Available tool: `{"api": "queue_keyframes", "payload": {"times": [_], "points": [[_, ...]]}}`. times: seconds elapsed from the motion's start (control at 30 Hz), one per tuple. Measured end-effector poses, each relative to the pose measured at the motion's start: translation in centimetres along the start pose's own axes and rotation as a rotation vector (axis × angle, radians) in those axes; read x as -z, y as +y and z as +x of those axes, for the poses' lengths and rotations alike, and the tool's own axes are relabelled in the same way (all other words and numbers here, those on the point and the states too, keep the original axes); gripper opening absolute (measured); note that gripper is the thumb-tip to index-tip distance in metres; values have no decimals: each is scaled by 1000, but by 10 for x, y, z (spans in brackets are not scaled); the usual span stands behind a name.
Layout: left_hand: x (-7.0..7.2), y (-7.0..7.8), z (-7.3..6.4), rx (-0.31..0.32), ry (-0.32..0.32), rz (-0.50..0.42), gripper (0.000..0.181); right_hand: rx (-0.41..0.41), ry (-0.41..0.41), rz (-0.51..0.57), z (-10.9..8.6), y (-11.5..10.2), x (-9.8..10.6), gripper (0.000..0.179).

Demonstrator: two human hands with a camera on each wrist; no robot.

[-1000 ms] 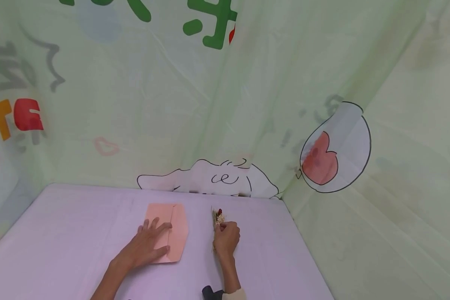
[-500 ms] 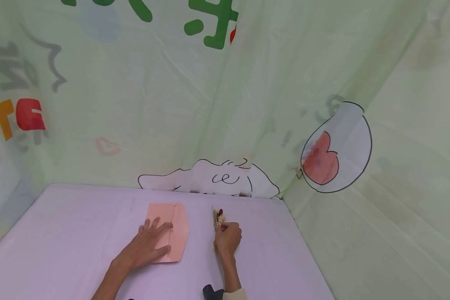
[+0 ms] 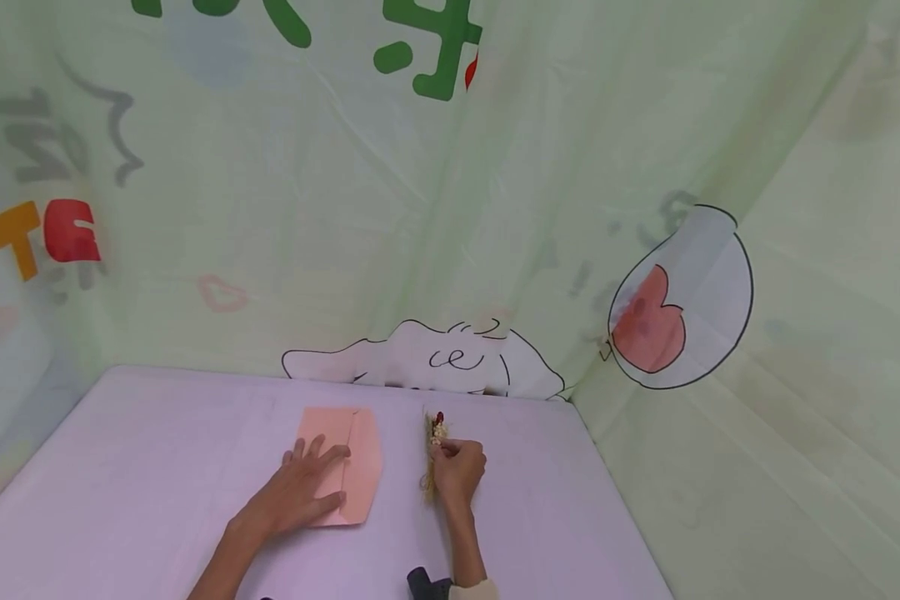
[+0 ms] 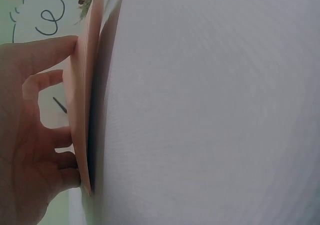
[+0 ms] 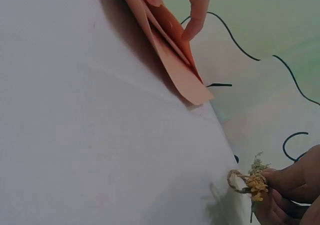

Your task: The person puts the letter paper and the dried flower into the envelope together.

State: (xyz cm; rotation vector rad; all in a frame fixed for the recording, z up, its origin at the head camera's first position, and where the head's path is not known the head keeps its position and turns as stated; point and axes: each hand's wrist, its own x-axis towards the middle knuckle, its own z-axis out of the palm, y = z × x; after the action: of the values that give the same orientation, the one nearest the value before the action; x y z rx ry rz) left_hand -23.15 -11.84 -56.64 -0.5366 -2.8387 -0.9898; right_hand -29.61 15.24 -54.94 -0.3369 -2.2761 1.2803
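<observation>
A pink paper envelope (image 3: pixel 362 475) lies on the table, its flap side towards the right. My left hand (image 3: pixel 303 490) rests on it with the fingers spread, and the left wrist view has the fingertips touching the envelope (image 4: pixel 80 100), whose near edge sits slightly off the cloth. To the right, my right hand (image 3: pixel 461 471) pinches a small dried-flower bunch (image 3: pixel 430 429) with a red bud at its top. In the right wrist view, thumb and fingers grip the bunch (image 5: pixel 256 185), and a twine loop (image 5: pixel 233 179) sticks out. The envelope's opening (image 5: pixel 167 37) gapes there.
A pale cloth (image 3: pixel 195 458) covers the table. Printed fabric walls (image 3: pixel 330 250) stand behind and to the right, meeting the table at its far edge. A dark wrist device (image 3: pixel 427 586) sits by the right sleeve (image 3: pixel 474 590).
The flower bunch has turned a little in my right hand, and more of its lower stems and twine show. My left hand stays on the envelope. The head view has shifted slightly.
</observation>
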Motion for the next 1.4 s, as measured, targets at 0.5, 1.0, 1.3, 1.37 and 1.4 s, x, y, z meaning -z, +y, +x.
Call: {"api": "queue_keyframes", "payload": {"times": [0.5, 1.0, 1.3, 1.37, 1.4], "points": [[-3, -2, 1, 15, -34, -32, 65, -14, -143, 111, -17, -24, -17, 8], [0, 0, 0, 22, -20, -34, 63, 79, -219, 111, -41, -45, -45, 8], [-1, -3, 1, 53, -38, -35, 67, 124, -239, 121, -50, -45, -53, 8], [-1, -4, 1, 53, -41, -35, 67, 118, -245, 128, -52, -45, -53, 8], [-1, -5, 1, 52, -41, -33, 67, 114, -250, 131, -52, -45, -53, 8]]}}
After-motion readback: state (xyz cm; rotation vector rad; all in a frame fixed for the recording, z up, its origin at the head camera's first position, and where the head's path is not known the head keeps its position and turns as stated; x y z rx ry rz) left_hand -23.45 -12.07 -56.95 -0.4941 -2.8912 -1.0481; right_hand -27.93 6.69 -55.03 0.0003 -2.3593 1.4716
